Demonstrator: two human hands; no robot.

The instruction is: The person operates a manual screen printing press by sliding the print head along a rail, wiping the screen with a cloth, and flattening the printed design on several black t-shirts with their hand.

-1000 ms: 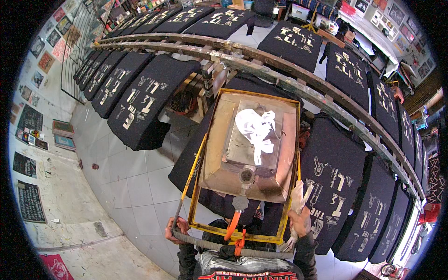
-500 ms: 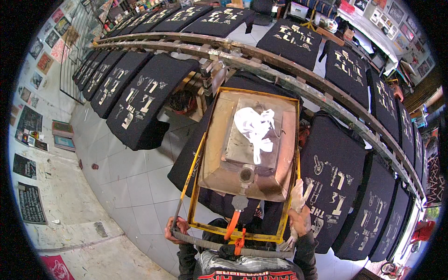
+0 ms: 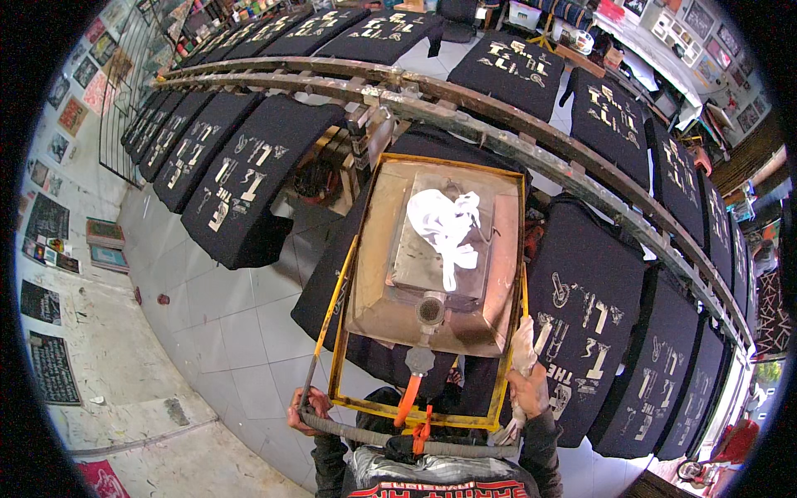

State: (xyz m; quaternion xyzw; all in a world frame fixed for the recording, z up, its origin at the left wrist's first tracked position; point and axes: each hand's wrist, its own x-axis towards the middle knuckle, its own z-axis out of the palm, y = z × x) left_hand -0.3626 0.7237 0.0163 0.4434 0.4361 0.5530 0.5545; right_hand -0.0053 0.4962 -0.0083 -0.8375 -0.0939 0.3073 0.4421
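In front of me is a gas heater (image 3: pixel 374 290), a brownish metal hood set in a yellow metal frame (image 3: pixel 334 365). A crumpled white cloth (image 3: pixel 440 217) lies on its raised top. From its near side an orange hose (image 3: pixel 407 400) runs toward me. At the near end, a grey wrapped handle (image 3: pixel 365 433) curves across. My left hand (image 3: pixel 308 411) is closed around the left corner of that handle. On the right, my right hand (image 3: pixel 530 390) grips the side bar, which is bound in pale cloth (image 3: pixel 521 336). A black T-shirt (image 3: pixel 315 307) shows partly beneath the heater; the rest is hidden.
Black printed T-shirts lie on boards to the left (image 3: pixel 257 187), the right (image 3: pixel 589 307) and beyond the long wooden rails (image 3: pixel 465 104). A dark round pot (image 3: pixel 317 181) sits under the rails. Pale floor tiles (image 3: pixel 241 332) stretch left toward a white wall with pictures.
The surroundings and the heater sit slightly farther left in the picture. Both hands keep their grip, and the heater stays over the same T-shirt.
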